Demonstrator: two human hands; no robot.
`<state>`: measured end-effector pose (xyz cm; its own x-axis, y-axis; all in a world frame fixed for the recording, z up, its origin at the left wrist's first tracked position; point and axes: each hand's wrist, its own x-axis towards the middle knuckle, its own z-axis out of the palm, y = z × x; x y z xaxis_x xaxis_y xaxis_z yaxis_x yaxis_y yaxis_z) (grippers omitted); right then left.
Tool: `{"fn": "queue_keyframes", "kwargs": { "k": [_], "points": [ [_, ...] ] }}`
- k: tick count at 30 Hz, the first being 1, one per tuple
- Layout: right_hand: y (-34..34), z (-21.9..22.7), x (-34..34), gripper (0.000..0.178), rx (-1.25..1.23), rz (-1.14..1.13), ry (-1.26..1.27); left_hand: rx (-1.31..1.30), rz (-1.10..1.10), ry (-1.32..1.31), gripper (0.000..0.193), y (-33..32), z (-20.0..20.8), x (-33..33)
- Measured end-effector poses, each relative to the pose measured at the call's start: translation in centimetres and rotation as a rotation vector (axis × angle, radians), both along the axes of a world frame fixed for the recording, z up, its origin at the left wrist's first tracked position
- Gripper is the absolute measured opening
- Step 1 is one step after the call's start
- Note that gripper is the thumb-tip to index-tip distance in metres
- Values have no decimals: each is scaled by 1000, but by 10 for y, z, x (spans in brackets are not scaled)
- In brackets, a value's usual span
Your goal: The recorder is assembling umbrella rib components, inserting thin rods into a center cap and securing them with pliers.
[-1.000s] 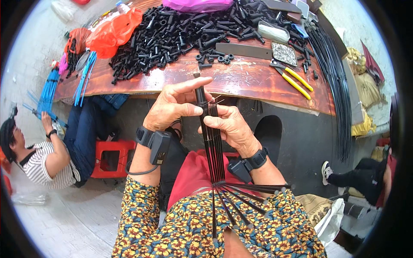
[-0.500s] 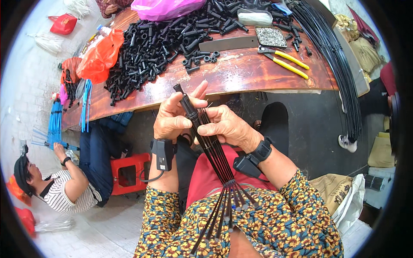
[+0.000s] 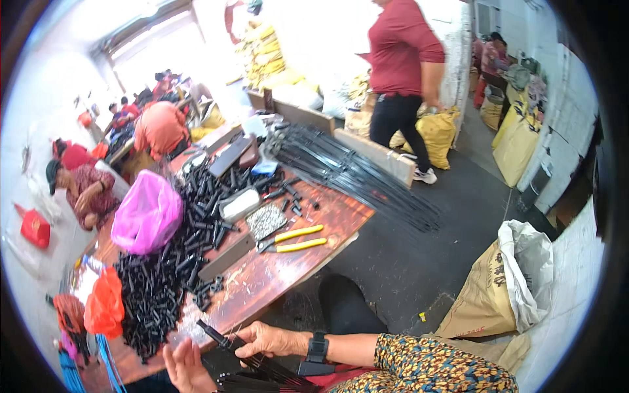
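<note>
Head view: black rod bundle (image 3: 275, 371) in my right hand (image 3: 263, 340)

I pinch it between thumb and fingers; its long axis slants from near right to far left, tube end (image 3: 214, 335) toward the table (image 3: 262, 275). My left hand (image 3: 187, 368), fingers spread, is nearer that end, just left of it

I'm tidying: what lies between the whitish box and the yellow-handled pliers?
In the head view, a heap of silvery bits lies between the box and pliers.

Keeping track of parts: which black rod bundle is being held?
The small bundle gripped in the right hand, low in the picture. The large bundle lies unheld on the table, jutting past its edge.
</note>
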<state>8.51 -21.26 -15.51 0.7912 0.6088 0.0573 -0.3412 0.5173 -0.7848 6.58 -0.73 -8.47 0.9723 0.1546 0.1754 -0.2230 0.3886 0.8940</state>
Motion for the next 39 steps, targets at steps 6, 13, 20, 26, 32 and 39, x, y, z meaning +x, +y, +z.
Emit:
{"fn": "queue_keyframes", "kwargs": {
  "k": [6,13,20,26,32,39],
  "points": [
    [7,-9,11,30,142,-156,-97,28,-629,58,95,-76,80,-58],
    [10,34,-13,32,130,-125,-134,450,-120,428,69,-76,62,-81],
    [20,26,17,30,-65,-247,-252,663,488,-26,23,-67,9,-13],
    [45,35,7,24,-34,-224,-275,679,516,-5,18,-58,18,-27],
    [55,34,-4,23,-12,-288,-332,565,511,16,16,-61,23,-33],
    [53,48,-13,24,-47,-351,-332,368,495,23,11,-57,19,-26]
  ]
}}
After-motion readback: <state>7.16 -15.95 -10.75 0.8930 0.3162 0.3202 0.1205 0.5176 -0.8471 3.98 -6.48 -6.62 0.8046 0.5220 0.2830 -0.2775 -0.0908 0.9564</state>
